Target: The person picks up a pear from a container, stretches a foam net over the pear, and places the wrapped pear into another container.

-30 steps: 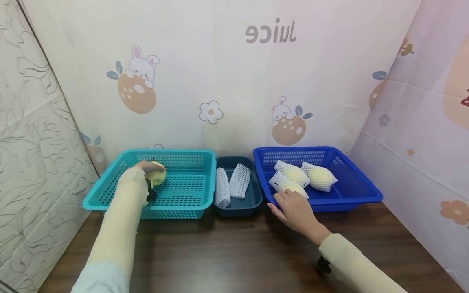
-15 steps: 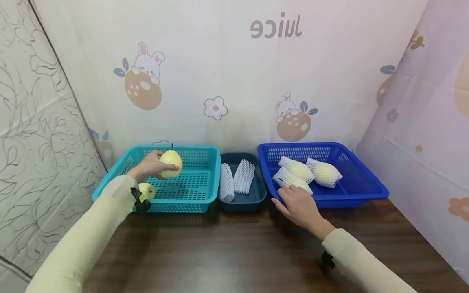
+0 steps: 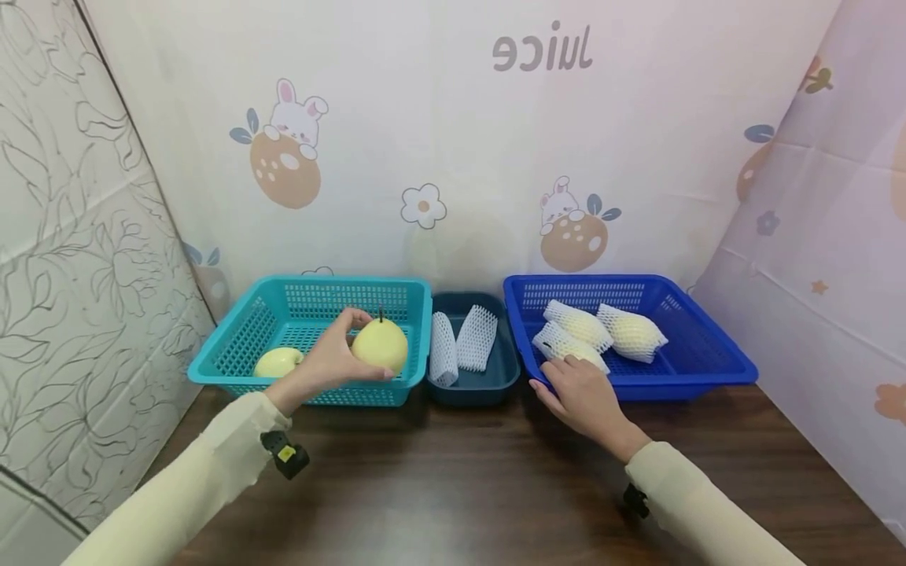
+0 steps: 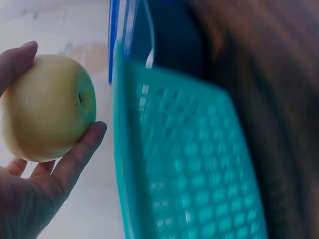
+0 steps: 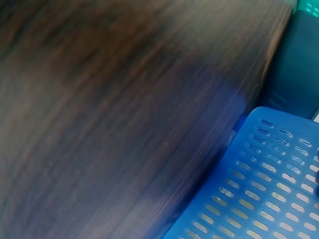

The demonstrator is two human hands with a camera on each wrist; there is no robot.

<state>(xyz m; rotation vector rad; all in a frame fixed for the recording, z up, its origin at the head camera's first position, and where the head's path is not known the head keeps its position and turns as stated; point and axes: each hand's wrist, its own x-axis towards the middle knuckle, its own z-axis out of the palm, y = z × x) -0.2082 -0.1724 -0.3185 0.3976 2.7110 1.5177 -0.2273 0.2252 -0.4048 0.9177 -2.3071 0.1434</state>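
My left hand (image 3: 327, 363) holds a pale yellow pear (image 3: 381, 346) over the right part of the teal basket (image 3: 205, 368), its dark stem pointing up. In the left wrist view, thumb and fingers span the pear (image 4: 47, 109) from both sides. A second pear (image 3: 279, 362) lies at the basket's left end. My right hand (image 3: 582, 399) rests over the near left rim of the blue basket (image 3: 708, 376), fingertips right at a pear in white foam netting (image 3: 566, 343). Two more netted pears (image 3: 580, 324) lie behind and beside it. The right wrist view does not show the hand.
Between the baskets stands a dark blue bin (image 3: 467, 393) with two white foam net sleeves (image 3: 477, 338) in it. All three containers stand on a brown wooden table (image 3: 453, 479), in front of a printed curtain (image 3: 453, 118).
My left hand has lifted the pear from the left part of the teal basket and carried it right, uncovering the second pear. The right hand stays at the blue basket's rim. The head view has shifted slightly.
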